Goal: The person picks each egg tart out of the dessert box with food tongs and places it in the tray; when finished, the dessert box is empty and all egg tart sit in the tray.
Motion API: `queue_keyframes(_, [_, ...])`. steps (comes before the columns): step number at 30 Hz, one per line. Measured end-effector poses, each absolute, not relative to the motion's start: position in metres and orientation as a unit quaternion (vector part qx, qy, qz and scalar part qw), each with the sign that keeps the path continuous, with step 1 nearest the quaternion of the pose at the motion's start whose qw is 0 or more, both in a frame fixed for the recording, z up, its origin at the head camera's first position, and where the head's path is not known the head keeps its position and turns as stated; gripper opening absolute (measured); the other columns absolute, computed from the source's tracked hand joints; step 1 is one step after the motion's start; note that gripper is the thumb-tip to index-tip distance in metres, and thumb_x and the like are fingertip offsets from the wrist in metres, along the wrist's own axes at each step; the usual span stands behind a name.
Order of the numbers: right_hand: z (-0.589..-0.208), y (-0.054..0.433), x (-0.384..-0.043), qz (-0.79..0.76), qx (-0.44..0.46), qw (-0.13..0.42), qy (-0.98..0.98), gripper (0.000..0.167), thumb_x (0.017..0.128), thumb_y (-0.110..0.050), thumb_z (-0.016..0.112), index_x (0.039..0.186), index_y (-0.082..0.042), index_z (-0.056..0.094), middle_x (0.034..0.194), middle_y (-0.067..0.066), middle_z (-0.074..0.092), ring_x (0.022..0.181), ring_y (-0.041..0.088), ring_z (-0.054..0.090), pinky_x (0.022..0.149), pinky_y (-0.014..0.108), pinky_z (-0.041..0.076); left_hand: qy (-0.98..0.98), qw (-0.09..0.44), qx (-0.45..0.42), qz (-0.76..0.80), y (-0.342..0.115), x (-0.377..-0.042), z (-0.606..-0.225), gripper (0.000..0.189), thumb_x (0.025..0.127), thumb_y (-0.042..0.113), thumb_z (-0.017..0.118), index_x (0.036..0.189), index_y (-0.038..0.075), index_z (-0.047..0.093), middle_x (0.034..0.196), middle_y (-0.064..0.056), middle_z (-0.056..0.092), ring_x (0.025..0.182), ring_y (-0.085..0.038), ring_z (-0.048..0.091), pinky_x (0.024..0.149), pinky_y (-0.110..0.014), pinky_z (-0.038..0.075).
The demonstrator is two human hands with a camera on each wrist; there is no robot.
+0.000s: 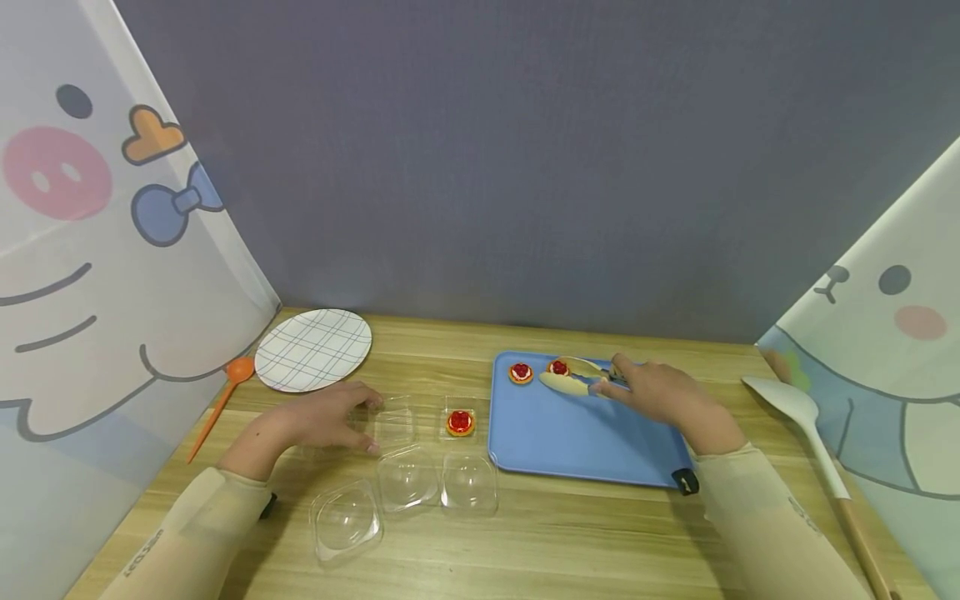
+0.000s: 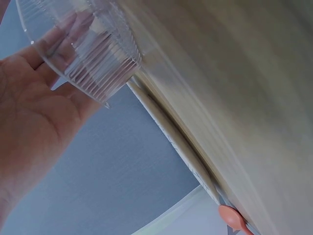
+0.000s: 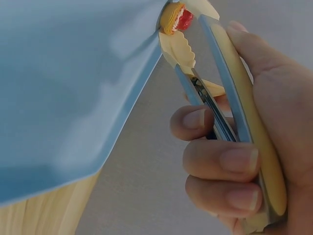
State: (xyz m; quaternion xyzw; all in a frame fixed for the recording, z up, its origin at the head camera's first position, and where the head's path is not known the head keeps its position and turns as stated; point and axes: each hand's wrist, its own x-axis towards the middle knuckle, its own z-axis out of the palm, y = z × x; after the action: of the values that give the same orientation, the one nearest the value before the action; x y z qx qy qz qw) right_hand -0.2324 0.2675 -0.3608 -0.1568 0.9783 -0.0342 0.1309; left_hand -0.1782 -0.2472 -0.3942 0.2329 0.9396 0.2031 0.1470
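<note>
My right hand (image 1: pixel 660 390) grips a pair of tongs (image 3: pixel 234 83), fingers curled round the handles. The tong tips reach a small berry tart (image 1: pixel 558 367) on the blue tray (image 1: pixel 577 442); in the right wrist view they stand on either side of the tart. Another tart (image 1: pixel 521 372) lies to its left on the tray. My left hand (image 1: pixel 326 417), fingers spread and loosely bent, is at the left side of a clear plastic box (image 1: pixel 395 423). Through the ribbed clear wall (image 2: pixel 100 63) its fingers show; firm contact is unclear. Beside that box, another clear box (image 1: pixel 447 403) holds a tart (image 1: pixel 461 422).
Clear domed lids (image 1: pixel 345 525) lie in front of the boxes on the wooden table (image 1: pixel 540 542). A checked white plate (image 1: pixel 313 350) and an orange spoon (image 1: pixel 225 400) are at the left. A large white spoon with a wooden handle (image 1: pixel 817 442) lies along the right side.
</note>
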Motion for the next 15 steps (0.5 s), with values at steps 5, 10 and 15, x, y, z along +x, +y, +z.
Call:
queue_keyframes(5, [-0.359,0.271,-0.228,-0.032,-0.159,0.130,0.978,0.066,0.103,-0.074,0.047,0.128,-0.012,0.051,0.081,0.004,0.063,0.072,0.022,0.058,0.065,0.041,0.048,0.940,0.146,0.234,0.201,-0.248,-0.178,-0.396,0.077,0.084,0.054,0.087,0.140,0.006,0.063,0.138,-0.009,0.067,0.131,-0.034,0.063,0.111,-0.055,0.053])
queue_keyframes(10, [-0.356,0.276,-0.223,-0.042,-0.158,0.134,0.977,0.065,0.103,-0.074,0.047,0.126,-0.013,0.050,0.078,0.003,0.062,0.069,0.020,0.057,0.062,0.037,0.044,0.941,0.138,0.241,0.192,-0.248,-0.179,-0.398,0.075,0.083,0.054,0.088,0.137,0.007,0.065,0.134,-0.007,0.069,0.126,-0.029,0.064,0.108,-0.051,0.054])
queue_keyframes(15, [-0.342,0.282,-0.216,-0.041,-0.158,0.137,0.977,0.065,0.103,-0.075,0.047,0.123,-0.014,0.052,0.083,0.002,0.066,0.070,0.020,0.058,0.061,0.036,0.044,0.940,0.144,0.239,0.196,-0.248,-0.180,-0.396,0.078,0.084,0.055,0.088,0.140,0.006,0.064,0.136,-0.007,0.068,0.128,-0.029,0.063,0.108,-0.052,0.054])
